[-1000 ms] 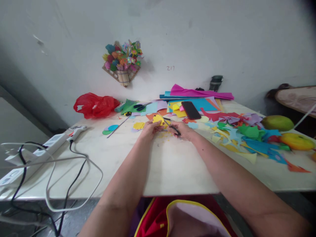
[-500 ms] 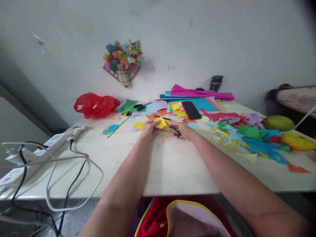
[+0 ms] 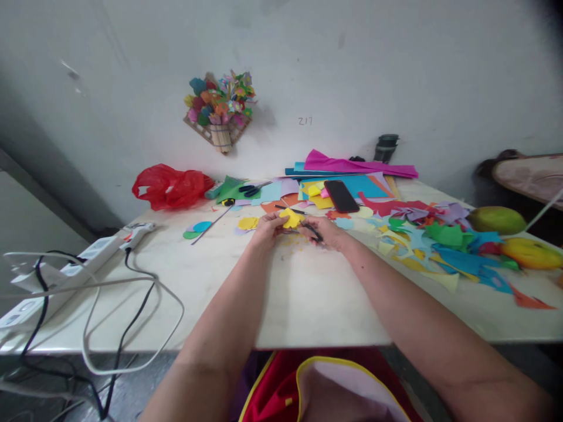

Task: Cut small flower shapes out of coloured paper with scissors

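My left hand (image 3: 269,227) pinches a yellow flower-shaped paper cutout (image 3: 291,218) by its left side, just above the table. In my right hand (image 3: 328,232) is a pair of scissors (image 3: 313,232) with dark handles, my fingers closed round them. The blades are mostly hidden by the cutout and my fingers. Another yellow cutout (image 3: 248,223) lies left of my left hand. Small yellow snippets (image 3: 295,241) are scattered on the table under my hands. A dark pen-like stick (image 3: 288,209) rests just behind the cutout.
A black phone (image 3: 341,196) lies on coloured sheets behind my right hand. Many paper scraps (image 3: 448,234) and two mango-like fruits (image 3: 530,252) are at the right. A second pair of scissors (image 3: 250,190) and a red plastic bag (image 3: 171,186) lie back left. A power strip (image 3: 94,252) with cables stands left.
The yellow cutout has turned and shifted slightly right, showing more of its face. The scissor blade that showed against it is now mostly hidden. Both hands have barely moved.
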A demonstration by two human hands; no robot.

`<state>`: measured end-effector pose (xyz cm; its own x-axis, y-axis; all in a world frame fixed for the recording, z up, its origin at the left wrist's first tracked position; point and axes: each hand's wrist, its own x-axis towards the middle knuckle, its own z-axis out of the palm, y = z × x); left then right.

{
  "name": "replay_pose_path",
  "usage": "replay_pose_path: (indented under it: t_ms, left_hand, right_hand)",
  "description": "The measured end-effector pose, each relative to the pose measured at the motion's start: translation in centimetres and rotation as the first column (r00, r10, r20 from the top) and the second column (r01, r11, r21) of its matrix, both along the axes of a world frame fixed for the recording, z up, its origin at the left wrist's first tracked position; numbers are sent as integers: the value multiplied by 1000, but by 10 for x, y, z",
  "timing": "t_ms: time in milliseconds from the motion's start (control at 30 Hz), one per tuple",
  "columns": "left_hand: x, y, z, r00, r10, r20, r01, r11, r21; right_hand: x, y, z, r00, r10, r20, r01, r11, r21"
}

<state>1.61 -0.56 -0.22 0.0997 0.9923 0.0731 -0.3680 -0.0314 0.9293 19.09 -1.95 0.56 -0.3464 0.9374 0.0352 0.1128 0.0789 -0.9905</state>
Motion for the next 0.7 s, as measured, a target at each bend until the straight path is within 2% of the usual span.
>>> replay_pose_path:
  t_ms: [233, 700]
  left_hand:
    - [0, -1, 1, 999, -16, 34, 15, 1000, 17]
    - [1, -2, 2, 999, -34, -7, 34, 999, 37]
  right_hand:
    - [-1, -4, 5, 1000, -8, 29, 8, 1000, -2]
    - [-3, -9, 11, 998, -31, 62, 31, 1000, -4]
